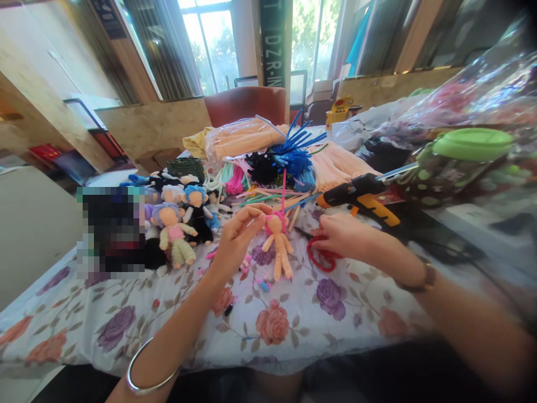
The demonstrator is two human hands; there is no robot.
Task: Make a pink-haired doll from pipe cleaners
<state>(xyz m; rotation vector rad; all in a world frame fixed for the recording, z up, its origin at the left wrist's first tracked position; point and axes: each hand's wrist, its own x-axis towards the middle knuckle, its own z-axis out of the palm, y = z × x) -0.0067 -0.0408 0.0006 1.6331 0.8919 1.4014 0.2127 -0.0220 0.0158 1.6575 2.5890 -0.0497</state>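
Observation:
My left hand [247, 229] pinches the pink-haired head of a small peach doll [277, 246] made of fuzzy pipe cleaners. The doll hangs upright with bare arms and legs. From its hair a pink pipe cleaner [284, 190] sticks straight up. To the right, my right hand [339, 232] has its fingers curled on the red-handled scissors [322, 257], whose dark blades point left toward the doll. Small pink and blue snippets [263, 286] lie below the doll on the flowered tablecloth [168, 319].
Several finished dolls [175, 235] crowd the left, beside a blurred-out patch. Behind are loose pipe cleaners [260, 196], blue bundles [300, 159] and a plastic-wrapped peach bundle [247, 137]. A glue gun [356, 193] lies above my right hand, near a green-lidded jar [472, 144].

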